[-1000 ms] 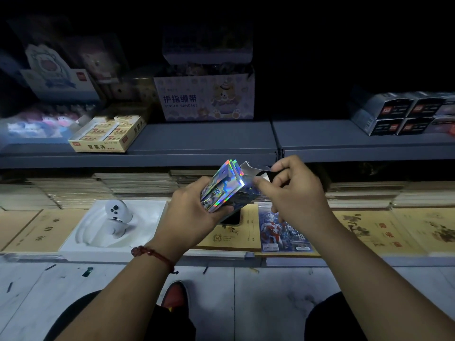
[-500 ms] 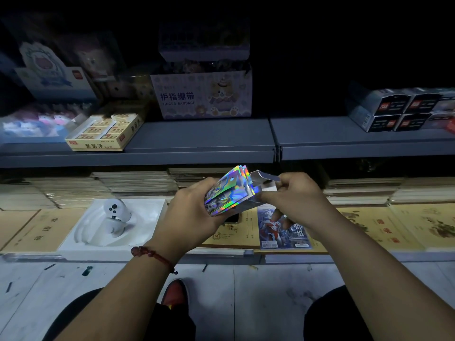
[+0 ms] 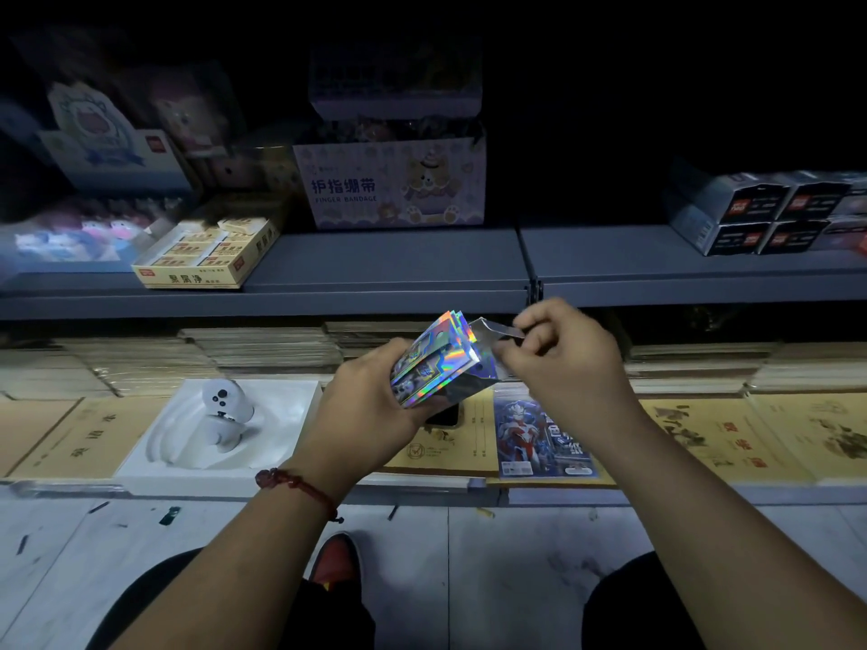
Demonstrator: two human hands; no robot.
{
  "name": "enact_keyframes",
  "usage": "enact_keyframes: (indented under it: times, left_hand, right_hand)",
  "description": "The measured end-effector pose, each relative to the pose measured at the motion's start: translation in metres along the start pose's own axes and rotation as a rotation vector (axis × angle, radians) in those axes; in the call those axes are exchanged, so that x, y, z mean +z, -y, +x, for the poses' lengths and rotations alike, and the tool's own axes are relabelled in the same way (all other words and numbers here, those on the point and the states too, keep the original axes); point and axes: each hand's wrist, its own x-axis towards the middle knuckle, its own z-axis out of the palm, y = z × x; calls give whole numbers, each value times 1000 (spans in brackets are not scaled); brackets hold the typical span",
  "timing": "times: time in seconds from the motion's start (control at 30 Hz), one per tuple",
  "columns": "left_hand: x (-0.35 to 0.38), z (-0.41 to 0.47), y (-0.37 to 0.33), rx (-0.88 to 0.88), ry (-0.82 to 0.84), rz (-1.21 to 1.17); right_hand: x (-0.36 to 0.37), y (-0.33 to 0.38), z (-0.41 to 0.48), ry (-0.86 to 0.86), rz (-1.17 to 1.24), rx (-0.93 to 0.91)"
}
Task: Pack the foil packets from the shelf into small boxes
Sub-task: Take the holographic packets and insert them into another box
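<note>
We face a grey shelf (image 3: 384, 260) bearing a finger-bandage carton (image 3: 389, 185), with brown notebooks (image 3: 436, 455) and a white tray (image 3: 286, 415) lying below it. Above the notebooks, our left hand (image 3: 370, 415) wraps its grip round a stack of rainbow-sheened foil packets (image 3: 429, 363) and a silvery small box (image 3: 476, 375) pressed against it, long axis tilted up and away to the right. Our right hand (image 3: 563, 358) pinches the box's raised flap (image 3: 495, 328) in a narrow grip.
</note>
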Motion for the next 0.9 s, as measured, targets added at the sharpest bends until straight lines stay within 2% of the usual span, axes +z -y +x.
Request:
enact_keyframes:
  times: [0.07,0.13,0.27,0.53,0.73,0.9]
  left_hand:
    - [1,1,3,-53,22,35]
    - [2,1,2,-54,53,87]
    - [5,0,0,-29,79,115]
    - [5,0,-2,-110,56,33]
    - [6,-3,-6,-109,68,56]
    - [4,-3,-11,-113,64,65]
  right_hand:
    - [-1,7,-1,-58,136,-116]
    - [-2,15,-6,-14,194,-230]
    - [5,14,-11,76,41,-415]
    - [11,11,-10,23,-37,-377]
    - [11,14,-13,82,85,-282]
    - [10,15,-14,135,67,-290]
